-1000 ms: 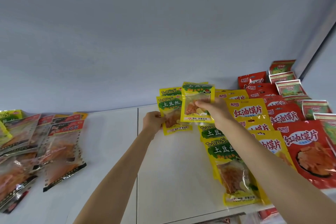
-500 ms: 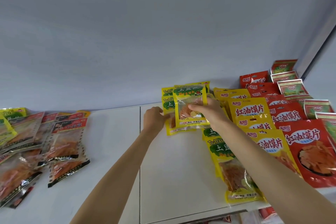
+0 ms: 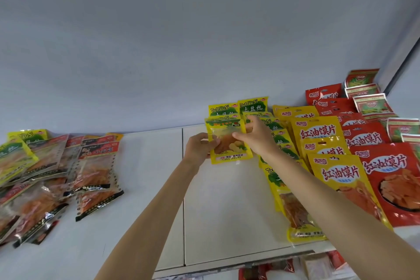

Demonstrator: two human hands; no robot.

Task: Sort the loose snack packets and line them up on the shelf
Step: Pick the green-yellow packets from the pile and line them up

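A yellow plastic snack packet with a clear window (image 3: 228,141) lies between both hands: left hand (image 3: 200,149) pinches its left edge, right hand (image 3: 256,136) grips its right side.

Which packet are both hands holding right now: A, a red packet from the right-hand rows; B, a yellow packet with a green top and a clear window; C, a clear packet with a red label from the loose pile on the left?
B: the left hand and right hand each pinch a side of the yellow packet.

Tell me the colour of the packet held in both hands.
Yellow with a green band on top, seen in the head view: the packet.
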